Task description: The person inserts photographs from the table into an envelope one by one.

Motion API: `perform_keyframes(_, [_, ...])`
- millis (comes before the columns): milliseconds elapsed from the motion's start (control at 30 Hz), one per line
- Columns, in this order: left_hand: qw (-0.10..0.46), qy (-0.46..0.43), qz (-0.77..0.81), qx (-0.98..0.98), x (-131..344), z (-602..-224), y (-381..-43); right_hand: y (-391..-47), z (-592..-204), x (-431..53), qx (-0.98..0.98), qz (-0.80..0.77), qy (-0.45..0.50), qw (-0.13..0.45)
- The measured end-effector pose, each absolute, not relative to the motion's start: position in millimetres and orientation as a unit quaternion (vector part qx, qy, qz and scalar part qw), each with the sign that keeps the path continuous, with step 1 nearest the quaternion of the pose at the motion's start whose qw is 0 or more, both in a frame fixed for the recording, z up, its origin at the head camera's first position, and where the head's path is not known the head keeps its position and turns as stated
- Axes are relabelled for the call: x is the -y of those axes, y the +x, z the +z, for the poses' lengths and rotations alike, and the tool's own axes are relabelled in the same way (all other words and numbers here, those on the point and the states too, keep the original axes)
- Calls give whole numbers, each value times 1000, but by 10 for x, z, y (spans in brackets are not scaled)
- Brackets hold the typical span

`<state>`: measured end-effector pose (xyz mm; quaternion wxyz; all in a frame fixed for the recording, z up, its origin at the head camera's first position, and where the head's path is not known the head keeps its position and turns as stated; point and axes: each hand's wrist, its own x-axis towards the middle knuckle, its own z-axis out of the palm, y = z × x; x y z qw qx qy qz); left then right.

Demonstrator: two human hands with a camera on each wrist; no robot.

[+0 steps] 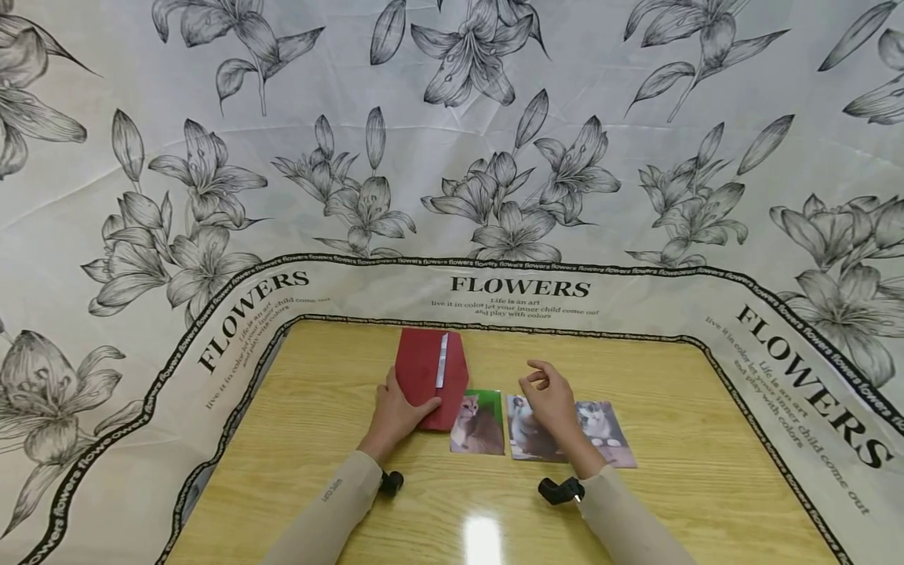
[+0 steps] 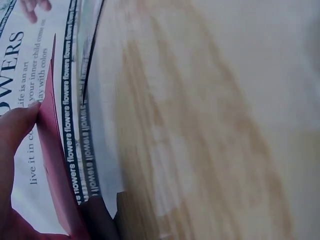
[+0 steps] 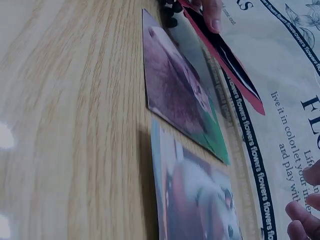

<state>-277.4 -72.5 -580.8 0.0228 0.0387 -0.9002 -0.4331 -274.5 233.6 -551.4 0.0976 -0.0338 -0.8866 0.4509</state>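
Note:
My left hand (image 1: 401, 408) grips a red envelope (image 1: 420, 369), its thumb across the front and its fingers at the left side. A narrow pale strip (image 1: 442, 361) runs along the envelope's face. In the left wrist view the envelope (image 2: 55, 150) is seen edge-on between thumb and fingers. My right hand (image 1: 551, 400) hovers over the cat photos with loosely bent fingers and holds nothing. On the table lie a photo of a brown cat on green (image 1: 480, 428), a second cat photo (image 1: 521, 428) partly hidden by the right hand, and a white-cat photo (image 1: 610, 431).
The wooden table (image 1: 318, 471) ends at the back against a white cloth (image 1: 381, 294) printed with flowers and lettering. Black wrist devices (image 1: 559, 491) sit at both cuffs. Light glares on the table's near middle.

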Motion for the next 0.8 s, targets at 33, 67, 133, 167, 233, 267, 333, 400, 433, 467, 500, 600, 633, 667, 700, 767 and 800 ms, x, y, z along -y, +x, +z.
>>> perform_keyframes(33, [22,38,-435,900,726,-5807,-2777,-2726,-5511,-2370,888,449,-35,95])
perform_keyframes(67, [22,36,-436,899,727,-5806,-2779,-2705,-5507,-2402,889,447,-35,95])
perform_keyframes(133, [20,35,-439,898,730,-5804,-2781,-2657,-5505,-2470,891,442,-37,96])
perform_keyframes(167, [19,34,-440,897,731,-5801,-2781,-2633,-5507,-2503,892,440,-37,97])
perform_keyframes(233, [17,34,-442,896,733,-5794,-2778,-2590,-5522,-2572,894,436,-37,101])
perform_keyframes(267, [16,34,-443,896,735,-5789,-2776,-2567,-5533,-2606,895,433,-38,103])
perform_keyframes(333, [14,35,-445,895,738,-5781,-2771,-2524,-5552,-2677,896,429,-43,107])
perform_keyframes(400, [14,34,-445,895,740,-5776,-2769,-2480,-5578,-2759,896,429,-43,105])
perform_keyframes(433, [14,35,-446,894,740,-5774,-2766,-2457,-5591,-2803,898,425,-43,106])
perform_keyframes(467, [14,34,-446,894,739,-5771,-2762,-2427,-5599,-2843,899,422,-44,104])
perform_keyframes(500, [13,35,-446,894,737,-5769,-2759,-2394,-5602,-2882,902,418,-46,100])
perform_keyframes(600, [13,35,-445,895,734,-5774,-2755,-2300,-5611,-2986,911,399,-56,93])
perform_keyframes(633, [12,36,-445,894,734,-5776,-2754,-2271,-5609,-3014,914,390,-61,91])
perform_keyframes(667, [12,36,-445,895,736,-5780,-2756,-2243,-5608,-3040,916,385,-68,87])
perform_keyframes(700, [11,36,-445,895,738,-5786,-2761,-2222,-5609,-3068,919,379,-73,86])
perform_keyframes(767, [12,37,-445,895,742,-5796,-2770,-2192,-5623,-3127,921,372,-80,85])
perform_keyframes(800, [12,37,-445,895,744,-5799,-2775,-2181,-5633,-3159,922,368,-83,85])
